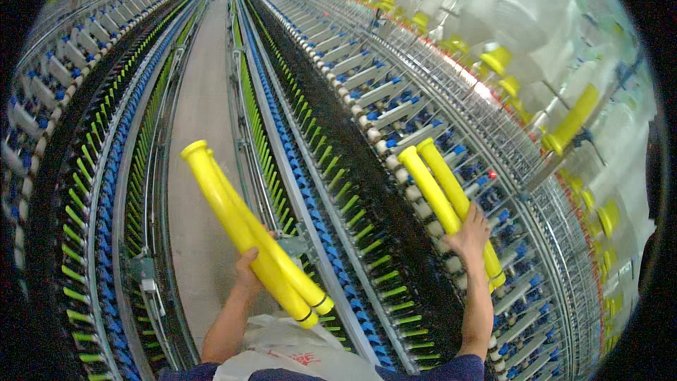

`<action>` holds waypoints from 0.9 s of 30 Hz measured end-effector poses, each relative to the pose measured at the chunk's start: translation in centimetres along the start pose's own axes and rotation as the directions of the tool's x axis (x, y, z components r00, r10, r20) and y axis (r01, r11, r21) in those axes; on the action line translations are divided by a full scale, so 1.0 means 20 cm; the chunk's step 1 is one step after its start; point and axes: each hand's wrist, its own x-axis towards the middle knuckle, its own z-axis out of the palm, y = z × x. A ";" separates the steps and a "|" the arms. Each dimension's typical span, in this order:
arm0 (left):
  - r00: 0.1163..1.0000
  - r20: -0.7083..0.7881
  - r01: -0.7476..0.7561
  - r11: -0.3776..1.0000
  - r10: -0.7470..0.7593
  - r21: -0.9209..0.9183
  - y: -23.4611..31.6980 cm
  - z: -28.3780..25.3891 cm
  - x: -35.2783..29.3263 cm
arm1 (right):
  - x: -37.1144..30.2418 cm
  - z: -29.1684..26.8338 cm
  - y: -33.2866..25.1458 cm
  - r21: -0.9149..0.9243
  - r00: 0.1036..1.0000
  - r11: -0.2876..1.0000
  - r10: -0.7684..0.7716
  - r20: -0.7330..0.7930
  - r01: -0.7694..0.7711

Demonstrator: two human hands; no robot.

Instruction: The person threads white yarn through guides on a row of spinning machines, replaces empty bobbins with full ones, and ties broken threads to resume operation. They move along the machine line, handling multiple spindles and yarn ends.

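Two long yellow bobbins [233, 217] lie side by side in my left hand [248, 269], which is wrapped round their middle. They slant across the aisle, flanged ends up and away, dark-ringed ends toward my apron [282, 353]. Over the right-hand machine, my right hand [471, 236] grips two more yellow bobbins [431, 187]. Those also tilt, with their flanged ends farther from me and their lower ends below my wrist. All four bobbins show bare yellow with no yarn wound on them. Fingers under the left pair are partly hidden.
A grey aisle floor [201, 99] runs between two long spinning machines. Rows of green spindles [331, 162] and blue parts [282, 109] line both sides. Large white roving packages [518, 10] hang at upper right, near another yellow bobbin [575, 116] on a holder. A metal rail [360, 339] borders the right machine.
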 end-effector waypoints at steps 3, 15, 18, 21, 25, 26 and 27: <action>0.992 0.113 0.069 0.995 -0.061 -0.068 -0.03 -0.05 0.38 | 0.33 0.11 -0.33 0.022 0.997 0.998 -0.065 -0.032 0.066; 0.993 0.066 0.097 0.995 -0.094 -0.039 0.21 -0.24 1.83 | 1.68 0.84 -1.21 -0.092 0.984 0.982 -0.170 -0.050 0.165; 0.999 0.034 0.045 0.991 -0.042 -0.125 0.29 -0.34 2.16 | 1.69 0.86 -1.27 -0.116 0.996 0.990 -0.086 0.002 0.085; 0.996 0.073 0.065 0.981 -0.052 -0.181 0.33 -0.44 2.50 | 1.72 0.79 -1.51 -0.095 0.999 0.995 0.015 -0.050 -0.020; 0.986 0.140 0.106 0.984 -0.086 -0.142 0.41 -0.54 3.01 | 1.77 0.78 -2.37 0.797 0.922 0.569 -0.385 0.043 0.201; 0.985 0.143 0.111 0.988 -0.095 -0.111 0.45 -0.56 3.14 | 1.81 0.81 -2.66 0.920 0.794 0.387 -0.578 0.186 0.066; 0.983 0.155 0.113 0.990 -0.099 -0.083 0.50 -0.57 3.27 | 1.86 0.83 -2.92 0.944 0.605 0.331 -0.753 0.260 0.006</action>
